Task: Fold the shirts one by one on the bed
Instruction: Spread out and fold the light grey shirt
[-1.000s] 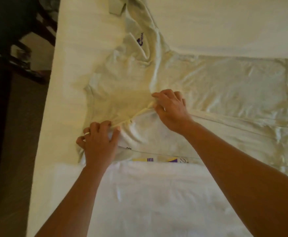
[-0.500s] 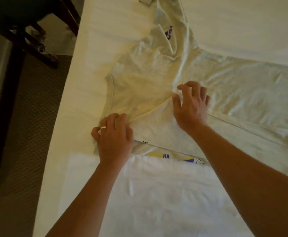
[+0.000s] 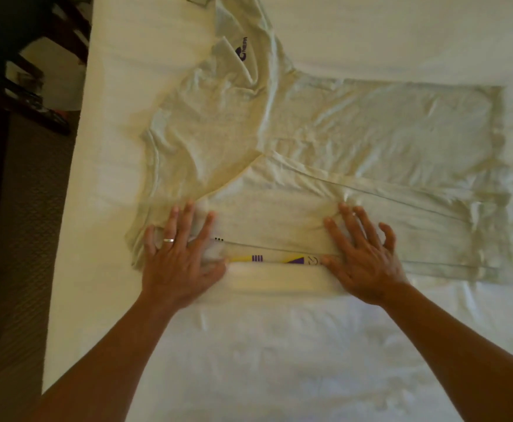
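Where dark carpeted floor (image 3: 20,239) and dark wooden furniture legs (image 3: 36,86) edge the scene at far left, the white-sheeted bed (image 3: 370,41) begins. Left hand (image 3: 179,260), silver ring (image 3: 168,240) on one finger, lies flat with fingers spread on the pale grey cotton T-shirt (image 3: 370,132). Shirt's near side folded inward; a yellow-and-purple print (image 3: 279,259) peeks out between the hands. Right hand (image 3: 364,257) flat, fingers spread, pressing the fold.

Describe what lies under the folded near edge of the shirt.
Under the shirt's folded flap a strip of yellow-and-purple print peeks out. The rest is covered by the flap and both flat hands, left and right.
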`<state>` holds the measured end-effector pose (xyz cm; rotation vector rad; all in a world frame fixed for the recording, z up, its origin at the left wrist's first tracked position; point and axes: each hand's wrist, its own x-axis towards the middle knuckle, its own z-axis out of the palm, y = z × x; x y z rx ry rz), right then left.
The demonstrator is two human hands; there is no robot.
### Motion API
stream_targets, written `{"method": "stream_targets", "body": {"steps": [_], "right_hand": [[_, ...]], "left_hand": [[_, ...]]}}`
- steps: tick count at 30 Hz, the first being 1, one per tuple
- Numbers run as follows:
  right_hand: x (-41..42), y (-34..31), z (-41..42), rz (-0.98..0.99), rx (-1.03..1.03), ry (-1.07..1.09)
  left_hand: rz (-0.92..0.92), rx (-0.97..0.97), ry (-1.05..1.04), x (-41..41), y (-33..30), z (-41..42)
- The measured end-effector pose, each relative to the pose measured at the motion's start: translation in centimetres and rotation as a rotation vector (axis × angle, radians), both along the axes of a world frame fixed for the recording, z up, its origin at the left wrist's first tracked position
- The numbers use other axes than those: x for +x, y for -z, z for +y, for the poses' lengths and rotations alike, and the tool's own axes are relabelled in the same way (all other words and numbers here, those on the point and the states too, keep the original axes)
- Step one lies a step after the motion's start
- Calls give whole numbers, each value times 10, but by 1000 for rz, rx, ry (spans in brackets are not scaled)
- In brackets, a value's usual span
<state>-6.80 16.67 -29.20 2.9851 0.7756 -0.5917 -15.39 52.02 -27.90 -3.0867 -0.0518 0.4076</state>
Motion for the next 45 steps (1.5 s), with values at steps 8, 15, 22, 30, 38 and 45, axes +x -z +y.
{"method": "stream_targets", "body": {"steps": [8, 15, 22, 30, 38, 45], "right_hand": [[-30, -7, -99, -92, 52, 348], [-12, 1, -135, -155, -16, 278], [-14, -25, -146, -131, 10, 261], [-93, -58, -166, -146, 38, 212], [-146, -49, -181, 106, -87, 219], [-108, -70, -161, 71, -127, 233]], "left_hand": [[-38, 35, 179, 7, -6, -41], [-30, 47, 253, 22, 0, -37], [-43, -10, 231, 15, -21, -43], [44, -23, 307, -70, -47, -53], [162, -1, 274, -135, -49, -68], [146, 14, 123, -98, -65, -86]]}}
